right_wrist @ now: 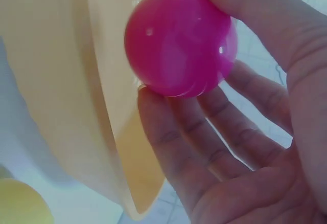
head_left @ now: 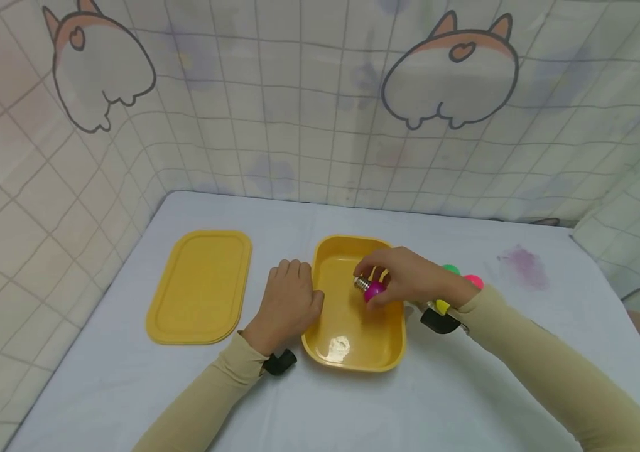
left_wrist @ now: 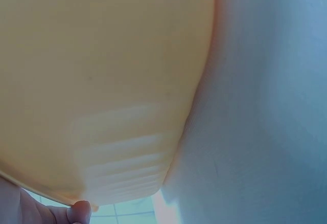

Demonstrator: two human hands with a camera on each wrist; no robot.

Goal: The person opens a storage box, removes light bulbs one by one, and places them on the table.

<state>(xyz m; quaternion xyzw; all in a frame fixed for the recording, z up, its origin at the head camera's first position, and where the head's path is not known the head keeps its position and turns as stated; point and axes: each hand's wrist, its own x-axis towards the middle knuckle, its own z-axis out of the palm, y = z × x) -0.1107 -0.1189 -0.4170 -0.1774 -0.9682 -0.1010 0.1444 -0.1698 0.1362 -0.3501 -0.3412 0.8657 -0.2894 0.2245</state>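
Note:
A yellow plastic box point(head_left: 353, 342) stands without its lid at the middle of the table. My left hand point(head_left: 288, 301) grips the box's left rim, the thumb over the edge; the left wrist view shows the box's ribbed outer wall point(left_wrist: 117, 101) with fingertips point(left_wrist: 79, 211) at the rim. Over the right half of the box, my right hand point(head_left: 410, 273) pinches a small light bulb point(head_left: 374, 291) between thumb and fingers. The bulb has a magenta globe point(right_wrist: 179, 40), and its silver screw base points up and left in the head view.
The flat yellow lid point(head_left: 201, 289) lies left of the box. Right of the box, partly hidden by my right forearm, are a green round thing point(head_left: 451, 269), a pink one point(head_left: 474, 280) and a yellow one point(head_left: 442, 306). Behind the white table point(head_left: 466, 402) hangs a checked curtain point(head_left: 274, 113).

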